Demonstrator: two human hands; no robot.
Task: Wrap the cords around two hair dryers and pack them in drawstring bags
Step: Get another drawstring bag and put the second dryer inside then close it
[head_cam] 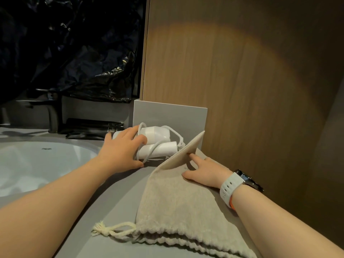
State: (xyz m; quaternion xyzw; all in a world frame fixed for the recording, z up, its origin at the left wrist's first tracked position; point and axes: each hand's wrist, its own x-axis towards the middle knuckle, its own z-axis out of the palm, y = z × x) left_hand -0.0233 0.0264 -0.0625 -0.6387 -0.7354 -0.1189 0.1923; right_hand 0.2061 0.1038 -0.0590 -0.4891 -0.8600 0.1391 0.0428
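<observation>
A white hair dryer [158,142] with its white cord [149,151] looped around it lies on the grey counter [119,202] against a low grey back panel. My left hand [122,148] rests on its left end, fingers curled over the body and cord. A beige drawstring bag [176,205] lies flat on the counter toward me, its gathered mouth and knotted cream drawstring [111,229] nearest me. My right hand [202,171], a white-strapped watch on its wrist, presses on the bag's far end, where a corner [188,151] stands folded up against the index finger.
A white sink basin [37,164] takes the left. Behind it stand a dark faucet [53,108] and a black tray [89,127]. A wooden wall panel [232,71] rises close on the right; crumpled black plastic sheeting [74,43] hangs at the back left.
</observation>
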